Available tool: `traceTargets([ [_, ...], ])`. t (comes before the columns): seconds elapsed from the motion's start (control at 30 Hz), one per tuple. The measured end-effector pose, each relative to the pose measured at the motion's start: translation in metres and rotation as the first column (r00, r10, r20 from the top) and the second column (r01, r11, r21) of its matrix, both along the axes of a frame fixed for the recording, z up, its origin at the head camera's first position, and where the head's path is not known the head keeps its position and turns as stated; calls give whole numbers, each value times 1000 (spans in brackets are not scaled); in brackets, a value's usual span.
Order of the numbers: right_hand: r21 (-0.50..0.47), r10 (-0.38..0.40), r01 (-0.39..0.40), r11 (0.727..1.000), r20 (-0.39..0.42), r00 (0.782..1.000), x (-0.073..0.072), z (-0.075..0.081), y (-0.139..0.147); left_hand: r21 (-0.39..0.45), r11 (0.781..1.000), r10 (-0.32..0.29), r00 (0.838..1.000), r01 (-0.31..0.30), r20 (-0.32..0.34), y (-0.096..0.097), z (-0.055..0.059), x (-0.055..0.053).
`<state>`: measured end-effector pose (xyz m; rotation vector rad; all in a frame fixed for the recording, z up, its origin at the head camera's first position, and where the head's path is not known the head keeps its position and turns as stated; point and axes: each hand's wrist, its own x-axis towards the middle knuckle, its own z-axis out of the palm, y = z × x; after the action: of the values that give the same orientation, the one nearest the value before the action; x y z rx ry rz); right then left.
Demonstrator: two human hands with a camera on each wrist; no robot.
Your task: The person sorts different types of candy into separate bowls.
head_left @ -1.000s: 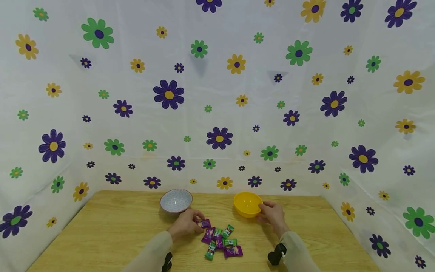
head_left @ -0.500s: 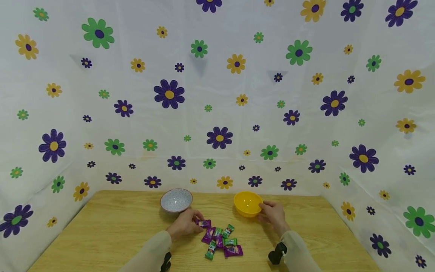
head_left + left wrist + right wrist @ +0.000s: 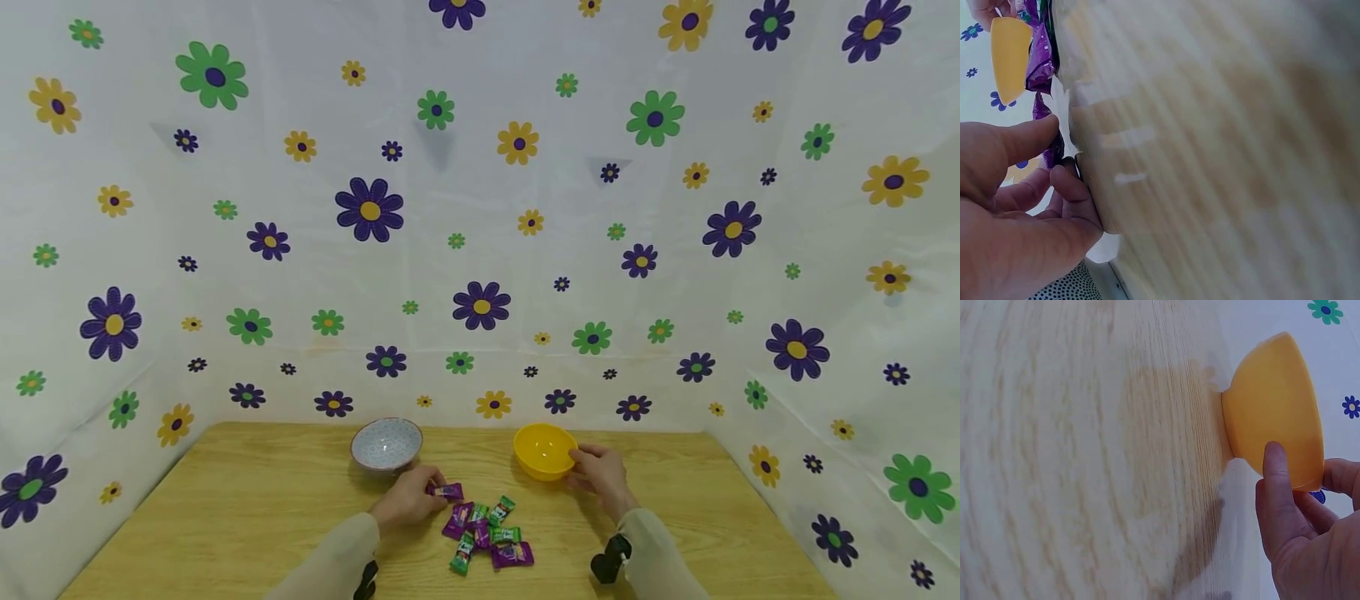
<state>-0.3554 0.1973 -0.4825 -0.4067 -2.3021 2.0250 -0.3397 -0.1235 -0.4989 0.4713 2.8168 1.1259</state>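
Left hand (image 3: pixel 408 497) pinching part-hidden purple packet (image 3: pixel 452 492), right hand (image 3: pixel 604 478) gripping yellow bowl (image 3: pixel 542 452)

Pale beige long slvs (image 3: pixel 658 553); small blk wrist cams (image 3: pixel 611 559), 1 ea. side; hands (image 3: pixel 606 477) bare.

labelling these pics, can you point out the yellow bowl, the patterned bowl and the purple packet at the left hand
Yellow bowl (image 3: pixel 1277 407), right wrist view, on its outer wall
Patterned bowl (image 3: pixel 387 443), head view, on its inner wall
Purple packet (image 3: pixel 451 492), head view, on its visible wrapper, by the left hand (image 3: pixel 406 498)
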Motion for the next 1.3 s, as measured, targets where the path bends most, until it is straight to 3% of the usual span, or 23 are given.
traceTargets([
  [0.17,30,-10,9,1000,22,1000,-2,0,1,25,1000,6,1000,-6,-6,-1,-1,0],
  [0.43,-18,2,-1,1000,41,999,-5,-3,1,103,994,40,999,-39,-4,-1,4,3],
  [0.63,-8,3,-3,1000,55,999,-4,-4,3,190,982,12,999,-6,-31,5,9,3],
  [1.13,-30,10,-8,1000,64,998,-3,-1,3,261,961,95,995,-91,-1,39,18,-15],
  [1.3,-23,21,-20,1000,71,997,-3,-2,3,274,958,94,995,-80,-40,51,20,-20],
])
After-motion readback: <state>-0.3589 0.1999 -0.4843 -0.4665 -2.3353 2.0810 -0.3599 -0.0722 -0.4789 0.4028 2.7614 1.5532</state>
